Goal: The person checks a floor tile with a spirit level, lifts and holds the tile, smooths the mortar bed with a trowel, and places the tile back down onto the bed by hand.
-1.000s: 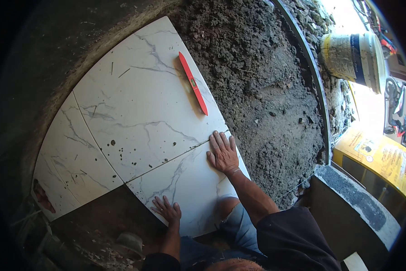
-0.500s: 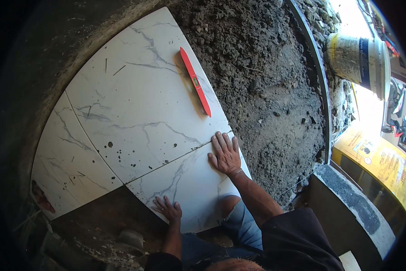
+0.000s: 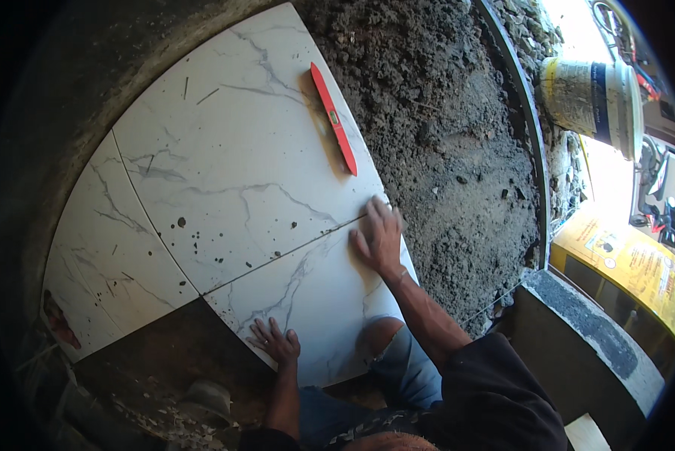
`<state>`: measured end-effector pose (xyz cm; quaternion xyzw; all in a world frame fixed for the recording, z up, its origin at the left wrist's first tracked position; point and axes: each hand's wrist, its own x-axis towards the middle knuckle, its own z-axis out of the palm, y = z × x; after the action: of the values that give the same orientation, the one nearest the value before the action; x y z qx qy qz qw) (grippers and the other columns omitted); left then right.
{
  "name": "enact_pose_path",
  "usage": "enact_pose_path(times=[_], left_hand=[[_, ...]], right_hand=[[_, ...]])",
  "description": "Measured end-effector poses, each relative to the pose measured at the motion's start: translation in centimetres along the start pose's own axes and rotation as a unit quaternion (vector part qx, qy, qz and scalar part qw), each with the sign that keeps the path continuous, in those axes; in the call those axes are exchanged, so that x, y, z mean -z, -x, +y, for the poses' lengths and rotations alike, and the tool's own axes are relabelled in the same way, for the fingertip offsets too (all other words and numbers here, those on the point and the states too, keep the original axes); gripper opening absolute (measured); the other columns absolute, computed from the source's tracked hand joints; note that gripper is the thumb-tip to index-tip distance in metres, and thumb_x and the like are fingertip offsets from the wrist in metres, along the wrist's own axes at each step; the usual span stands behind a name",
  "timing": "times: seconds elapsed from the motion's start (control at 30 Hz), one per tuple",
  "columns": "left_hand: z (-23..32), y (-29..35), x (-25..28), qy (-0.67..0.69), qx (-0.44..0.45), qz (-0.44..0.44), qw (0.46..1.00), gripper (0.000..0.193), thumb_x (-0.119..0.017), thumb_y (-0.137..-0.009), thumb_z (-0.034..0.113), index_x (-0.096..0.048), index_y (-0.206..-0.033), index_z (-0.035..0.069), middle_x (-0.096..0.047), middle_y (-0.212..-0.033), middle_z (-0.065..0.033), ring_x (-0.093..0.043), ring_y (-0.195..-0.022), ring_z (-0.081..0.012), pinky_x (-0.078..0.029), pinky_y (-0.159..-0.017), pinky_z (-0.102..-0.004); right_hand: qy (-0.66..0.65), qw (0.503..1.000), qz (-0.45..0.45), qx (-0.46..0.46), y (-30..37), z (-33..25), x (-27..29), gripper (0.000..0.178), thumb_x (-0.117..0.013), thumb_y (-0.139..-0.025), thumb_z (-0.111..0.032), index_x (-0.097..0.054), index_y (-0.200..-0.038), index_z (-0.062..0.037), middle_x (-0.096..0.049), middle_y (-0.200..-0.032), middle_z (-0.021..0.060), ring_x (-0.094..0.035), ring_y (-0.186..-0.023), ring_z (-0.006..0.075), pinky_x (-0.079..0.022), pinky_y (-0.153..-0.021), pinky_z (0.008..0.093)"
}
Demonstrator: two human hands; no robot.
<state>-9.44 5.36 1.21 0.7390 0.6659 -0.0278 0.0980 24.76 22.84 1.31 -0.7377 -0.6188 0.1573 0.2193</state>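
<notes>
White, grey-veined marble-look tiles (image 3: 225,173) cover the left and middle of the view. My left hand (image 3: 277,342) rests with fingers spread on the near tile (image 3: 307,301), by its left edge. My right hand (image 3: 380,239) is at that tile's right side, its fingers reaching over the seam to the edge beside the rough mortar. These fingers are slightly blurred but look apart, and nothing shows in them. A red spirit level (image 3: 333,118) lies on the larger tile beyond, along its right edge. My knee (image 3: 382,338) is at the near tile's lower edge.
Rough grey mortar (image 3: 457,173) lies right of the tiles, bounded by a metal strip (image 3: 529,120). Farther right are a dirty white bucket (image 3: 589,98), a yellow box (image 3: 623,263) and a concrete ledge (image 3: 593,338). Dark ground (image 3: 179,353) shows lower left; crumbs dot the tiles.
My right hand has gone from lying flat to a more raised, turned pose, its fingers shifting forward past the seam. My left hand stays on the near tile. The view has shifted slightly.
</notes>
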Motion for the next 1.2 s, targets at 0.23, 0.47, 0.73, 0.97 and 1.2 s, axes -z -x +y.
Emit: enact_pose_path(times=[0.23,0.47,0.73,0.97,1.2], left_hand=[[0.1,0.6,-0.3,0.006,0.004,0.017,1.0,0.06,-0.034,-0.097,0.047,-0.039,-0.139,0.004,-0.028,-0.148,-0.0285,-0.023,-0.138,-0.0508,-0.006,-0.107,-0.0712],[0.0,0.7,-0.1,-0.007,0.002,0.0,1.0,0.061,-0.037,-0.095,0.044,-0.037,-0.14,0.002,-0.026,-0.149,-0.0288,-0.018,-0.14,-0.0497,-0.005,-0.109,-0.0686],[0.1,0.9,-0.3,0.008,0.005,0.01,1.0,0.06,-0.034,-0.097,0.045,-0.035,-0.141,0.005,-0.026,-0.15,-0.0281,-0.021,-0.139,-0.0502,-0.005,-0.107,-0.0712],[0.0,0.8,-0.5,0.007,0.008,0.01,1.0,0.06,-0.033,-0.097,0.046,-0.034,-0.142,0.005,-0.025,-0.15,-0.0264,-0.021,-0.139,-0.05,-0.005,-0.107,-0.0713],[0.1,0.7,-0.4,0.007,0.003,0.013,1.0,0.061,-0.032,-0.097,0.047,-0.036,-0.141,0.005,-0.026,-0.15,-0.0272,-0.021,-0.14,-0.0497,-0.005,-0.107,-0.0711]], right_hand=[[-0.035,0.987,0.139,-0.069,-9.6,-2.5,-2.3,0.063,-0.078,-0.072,-0.03,-0.053,-0.126,-0.0082,-0.054,-0.122,0.0114,-0.05,-0.112,0.0294,-0.035,-0.092,0.0437],[-0.013,0.978,0.18,-0.101,-10.1,-2.6,-3.0,0.037,-0.076,-0.074,-0.025,-0.06,-0.105,-0.0113,-0.058,-0.11,0.0054,-0.053,-0.101,0.0249,-0.035,-0.084,0.0397],[-0.025,0.974,0.205,-0.099,-9.9,-2.3,-3.3,0.024,-0.074,-0.075,-0.015,-0.06,-0.094,-0.0128,-0.061,-0.102,0.0016,-0.055,-0.096,0.0226,-0.036,-0.081,0.0381],[-0.034,0.972,0.212,-0.096,-9.9,-2.0,-3.6,0.024,-0.074,-0.074,-0.014,-0.06,-0.093,-0.0118,-0.062,-0.101,0.0022,-0.056,-0.095,0.0229,-0.036,-0.081,0.0384],[-0.036,0.972,0.209,-0.098,-9.8,-2.0,-3.6,0.023,-0.073,-0.074,-0.012,-0.06,-0.093,-0.0116,-0.062,-0.102,0.0025,-0.055,-0.095,0.023,-0.036,-0.081,0.0383]])
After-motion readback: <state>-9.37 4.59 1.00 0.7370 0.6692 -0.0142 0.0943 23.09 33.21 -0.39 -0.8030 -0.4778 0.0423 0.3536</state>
